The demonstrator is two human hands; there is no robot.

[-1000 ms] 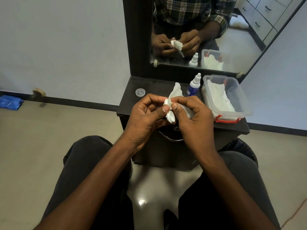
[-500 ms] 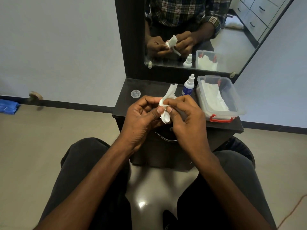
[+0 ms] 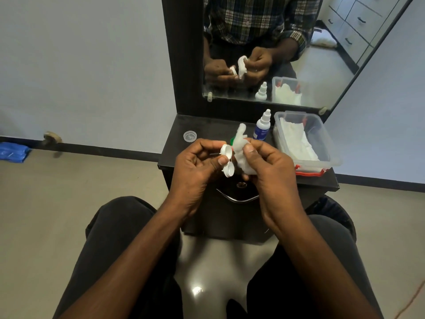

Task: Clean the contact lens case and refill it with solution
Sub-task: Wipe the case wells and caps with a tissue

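My left hand (image 3: 195, 166) pinches a white two-cup contact lens case (image 3: 227, 161) at its middle, with both open cups facing right. Just to the right, my right hand (image 3: 266, 164) grips a crumpled white tissue (image 3: 240, 146), which stands a small gap away from the case. A solution bottle (image 3: 262, 126) with a blue label and white nozzle stands on the black dresser top (image 3: 177, 139) behind my hands. A clear round cap (image 3: 190, 136) lies on the dresser to the left. A green cap (image 3: 232, 141) peeks out behind the tissue.
A clear plastic box (image 3: 322, 137) with red latches holds white tissues at the dresser's right. A mirror (image 3: 333, 65) rises behind it, reflecting my hands. My knees flank the dresser's front with its metal drawer handle (image 3: 239, 199). A blue cloth (image 3: 12, 151) lies on the floor, far left.
The tissue was pressed into the case with both hands together. Now my right hand has drawn the tissue out to the right, and both cups of the case show.
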